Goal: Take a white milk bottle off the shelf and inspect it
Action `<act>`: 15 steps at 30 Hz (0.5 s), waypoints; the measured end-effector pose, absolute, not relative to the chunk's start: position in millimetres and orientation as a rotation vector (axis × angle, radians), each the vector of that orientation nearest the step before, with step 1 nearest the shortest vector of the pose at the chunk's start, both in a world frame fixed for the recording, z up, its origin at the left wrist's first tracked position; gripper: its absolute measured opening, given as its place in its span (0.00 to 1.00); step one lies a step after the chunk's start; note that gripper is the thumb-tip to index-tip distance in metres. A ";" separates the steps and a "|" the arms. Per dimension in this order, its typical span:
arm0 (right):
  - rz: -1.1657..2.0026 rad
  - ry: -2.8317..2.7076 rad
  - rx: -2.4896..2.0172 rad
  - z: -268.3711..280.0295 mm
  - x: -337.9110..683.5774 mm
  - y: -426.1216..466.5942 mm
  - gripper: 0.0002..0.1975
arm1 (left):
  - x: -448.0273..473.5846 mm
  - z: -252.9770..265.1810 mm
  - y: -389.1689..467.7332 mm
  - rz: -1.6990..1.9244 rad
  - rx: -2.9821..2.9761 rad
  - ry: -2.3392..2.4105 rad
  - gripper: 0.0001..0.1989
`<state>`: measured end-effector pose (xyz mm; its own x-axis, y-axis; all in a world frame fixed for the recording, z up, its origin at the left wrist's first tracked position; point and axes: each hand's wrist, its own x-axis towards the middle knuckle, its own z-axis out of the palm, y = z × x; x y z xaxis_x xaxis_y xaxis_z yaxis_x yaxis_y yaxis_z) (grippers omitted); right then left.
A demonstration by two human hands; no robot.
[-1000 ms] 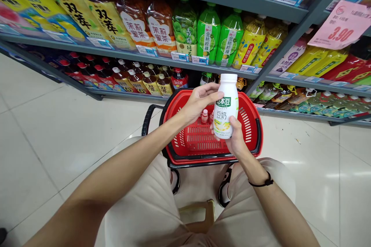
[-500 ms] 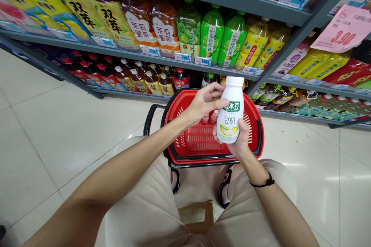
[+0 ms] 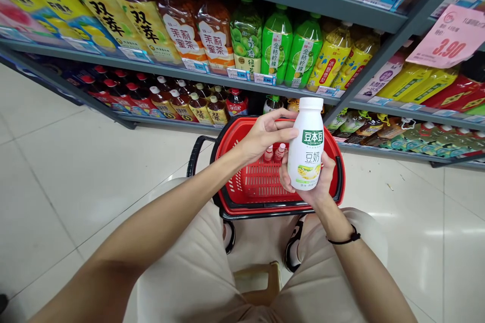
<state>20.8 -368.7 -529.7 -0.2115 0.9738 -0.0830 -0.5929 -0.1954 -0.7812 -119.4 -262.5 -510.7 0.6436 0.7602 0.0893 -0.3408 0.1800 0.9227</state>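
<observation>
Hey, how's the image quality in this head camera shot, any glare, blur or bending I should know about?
Head view: even, bright store light; glare streaks on the floor tiles at right; shelf edges bow from wide-lens distortion. The soy milk bottle in the right hand is sharp, its label readable; the left hand touching it is also sharp, and the red basket is crisp.

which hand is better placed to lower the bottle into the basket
Right, probably: the right hand wraps the bottle from below, directly above the red basket. The left hand only touches its upper side.
</observation>
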 end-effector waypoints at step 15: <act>1.720 -0.767 -0.672 -529.5 20.9 -368.0 0.36 | -116.8 -513.0 -259.3 0.819 1.098 0.388 0.27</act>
<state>20.9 -368.0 -529.5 -0.2561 0.9648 -0.0605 -0.5999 -0.2077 -0.7726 -116.8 -259.3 -513.0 0.6538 0.7487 0.1090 -0.3897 0.2097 0.8968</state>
